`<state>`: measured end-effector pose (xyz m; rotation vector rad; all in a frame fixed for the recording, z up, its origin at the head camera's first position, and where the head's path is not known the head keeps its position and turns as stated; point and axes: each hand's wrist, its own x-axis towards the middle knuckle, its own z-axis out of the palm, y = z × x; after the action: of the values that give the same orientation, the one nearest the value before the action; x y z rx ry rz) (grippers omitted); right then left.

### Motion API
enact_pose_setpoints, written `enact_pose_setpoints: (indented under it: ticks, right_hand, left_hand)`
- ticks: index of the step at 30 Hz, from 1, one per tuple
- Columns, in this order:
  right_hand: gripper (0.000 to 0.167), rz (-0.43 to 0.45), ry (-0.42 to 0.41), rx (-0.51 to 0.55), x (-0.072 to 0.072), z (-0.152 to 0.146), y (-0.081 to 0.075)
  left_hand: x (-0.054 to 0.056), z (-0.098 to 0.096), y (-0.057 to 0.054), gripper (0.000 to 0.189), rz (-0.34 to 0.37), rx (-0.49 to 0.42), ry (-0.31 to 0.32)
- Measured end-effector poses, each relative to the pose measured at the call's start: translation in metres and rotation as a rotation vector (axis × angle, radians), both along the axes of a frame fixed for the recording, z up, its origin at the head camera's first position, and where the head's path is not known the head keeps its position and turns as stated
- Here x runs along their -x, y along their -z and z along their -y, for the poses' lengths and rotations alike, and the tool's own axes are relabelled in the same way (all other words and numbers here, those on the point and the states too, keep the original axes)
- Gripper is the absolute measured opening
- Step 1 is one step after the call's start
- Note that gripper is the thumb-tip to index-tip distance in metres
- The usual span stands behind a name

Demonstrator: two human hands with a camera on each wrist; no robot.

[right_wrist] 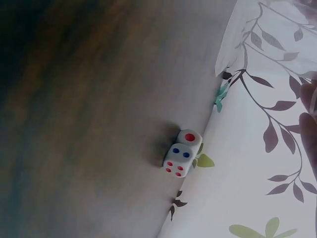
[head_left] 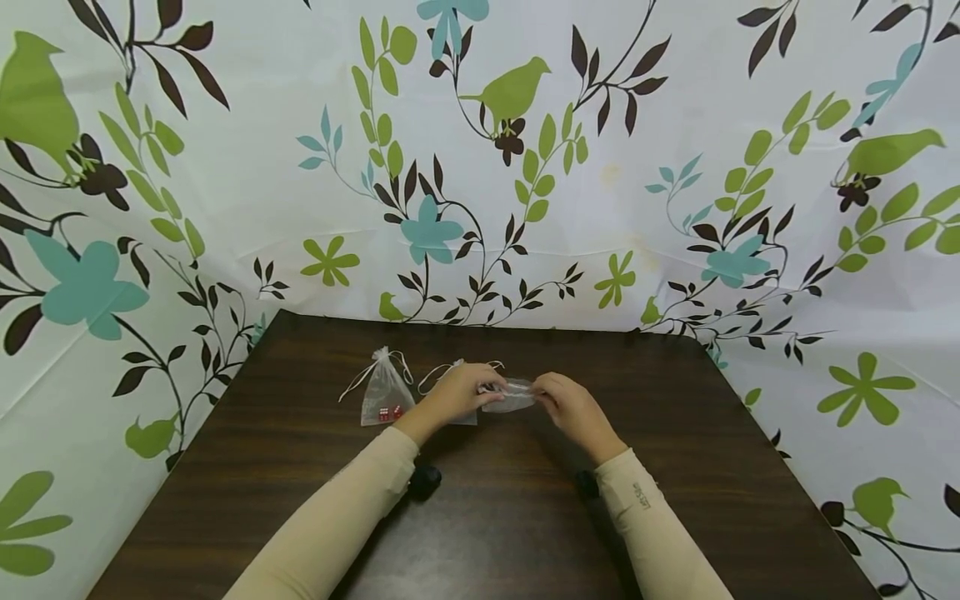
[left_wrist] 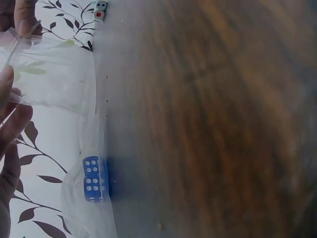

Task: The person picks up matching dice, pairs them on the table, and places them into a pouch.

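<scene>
My left hand (head_left: 457, 392) and right hand (head_left: 573, 407) hold a sheer white drawstring pouch (head_left: 513, 398) stretched between them, above the table. In the left wrist view, thumb and fingers pinch the pouch (left_wrist: 59, 74) around its corded edge; no dice show inside it. Beneath my left hand lies a second sheer pouch (head_left: 468, 418), partly hidden, holding blue dice (left_wrist: 93, 178). Two white dice (right_wrist: 182, 154) sit together on the table near my right hand; the head view does not show them clearly.
Left of my hands, a sheer pouch (head_left: 371, 404) with red dice (head_left: 390, 412) lies on the dark wooden table (head_left: 495, 517), its cords loose. A white cloth (head_left: 600, 192) with birds and leaves hangs behind the table's far edge.
</scene>
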<state>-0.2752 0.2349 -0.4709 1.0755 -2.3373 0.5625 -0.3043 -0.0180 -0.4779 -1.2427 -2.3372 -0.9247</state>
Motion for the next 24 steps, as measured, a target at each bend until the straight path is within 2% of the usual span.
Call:
enact_pose_setpoints:
  ticks: [2, 5, 9, 11, 14, 16, 19, 24]
  right_hand:
    - [0.026, 0.019, 0.004, 0.013, -0.001, -0.001, 0.001]
    - [0.024, 0.092, 0.029, 0.077, -0.002, -0.003, 0.001]
    - [0.023, 0.206, 0.129, 0.139, -0.001, -0.012, -0.002]
    - [0.023, 0.258, 0.215, 0.098, 0.001, -0.018, -0.001]
    - [0.026, 0.369, 0.356, -0.033, 0.002, -0.027, 0.003]
    - [0.030, 0.438, 0.422, -0.114, 0.002, -0.032, 0.007]
    - [0.036, 0.494, 0.459, -0.190, 0.000, -0.037, 0.012]
    - [0.041, 0.493, 0.463, -0.263, -0.001, -0.035, 0.014]
  left_hand:
    - [0.001, 0.000, 0.000, 0.013, -0.002, 0.016, 0.001]
    - [0.001, 0.001, 0.000, 0.013, -0.005, 0.032, 0.018]
    - [0.001, 0.002, -0.002, 0.012, -0.010, 0.058, 0.030]
    - [0.000, 0.003, -0.002, 0.013, -0.010, 0.071, 0.032]
    - [-0.001, 0.003, -0.001, 0.014, -0.011, 0.090, 0.036]
    - [-0.001, 0.002, 0.000, 0.014, -0.011, 0.094, 0.043]
    - [0.000, 0.002, 0.000, 0.014, -0.013, 0.092, 0.045]
    - [0.001, 0.003, -0.001, 0.015, -0.013, 0.080, 0.043]
